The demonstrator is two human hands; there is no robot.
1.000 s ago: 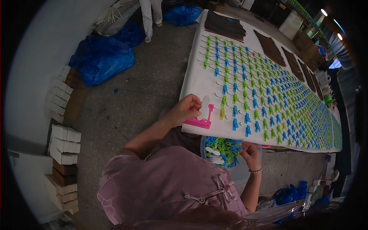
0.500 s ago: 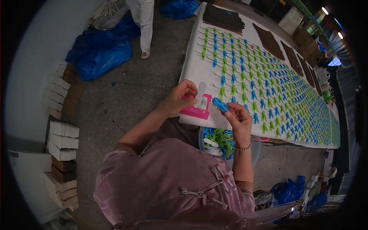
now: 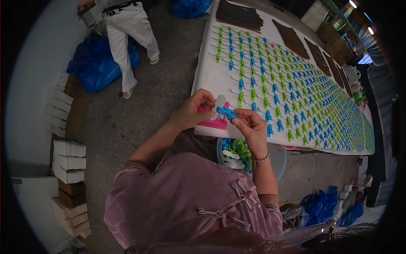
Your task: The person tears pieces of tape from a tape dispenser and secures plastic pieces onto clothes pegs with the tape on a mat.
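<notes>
A blue clip [image 3: 227, 112] is held near the edge of the surface [image 3: 207, 72], pinched in the right hand [image 3: 252, 128], whose fingers are closed on its near end. A white piece [image 3: 219, 102] is gripped between the thumb and fingers of the left hand [image 3: 191, 111], and is held upright at the pink stand [image 3: 212, 124]; whether it is seated in the stand cannot be told. The far end of the clip is lined up against the white piece, though it cannot be made out whether the two are joined, so this pair is judged unfinished. Much appears to be done already: long rows of green and blue clips [image 3: 270, 130] are laid out across the surface, many with a thin pale curved strip seen beside them. More seems to be left, since loose clips [image 3: 239, 146] and a few white pieces [image 3: 231, 155] are kept in the clear tub [image 3: 279, 166] below the edge; how many remain cannot be counted.
</notes>
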